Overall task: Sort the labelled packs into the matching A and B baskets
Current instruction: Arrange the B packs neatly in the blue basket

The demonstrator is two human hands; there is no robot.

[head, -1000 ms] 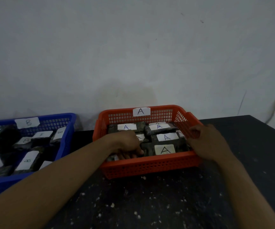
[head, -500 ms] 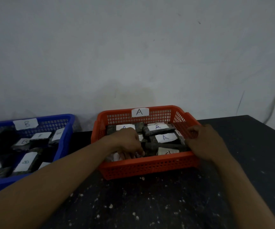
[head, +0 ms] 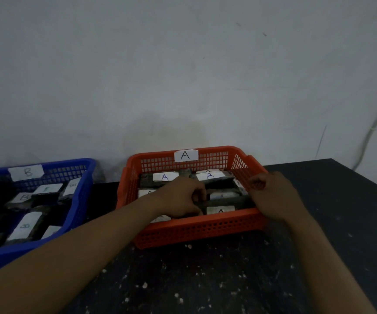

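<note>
1. Both hands are inside the orange basket [head: 196,225] marked A, which sits on the dark, speckled desk [head: 228,279].
2. The left hand [head: 180,200] is curled, its grip clenched around a dark pack; the pack itself is mostly hidden under the fingers.
3. The right hand [head: 271,196] rests at the basket's right wall, fingers folded; whether it grasps a pack or just the rim, I cannot tell.
4. Between the two grips, the near pack with an A label [head: 220,210] now sits lower and partly cut off by the front rim; a second ago its letter showed fully.
5. This suggests the packs are being pressed and tidied into place, so the A sorting looks nearly finished.
6. Well left of the left grip, the blue basket [head: 78,200] marked B holds its own packs.
</note>
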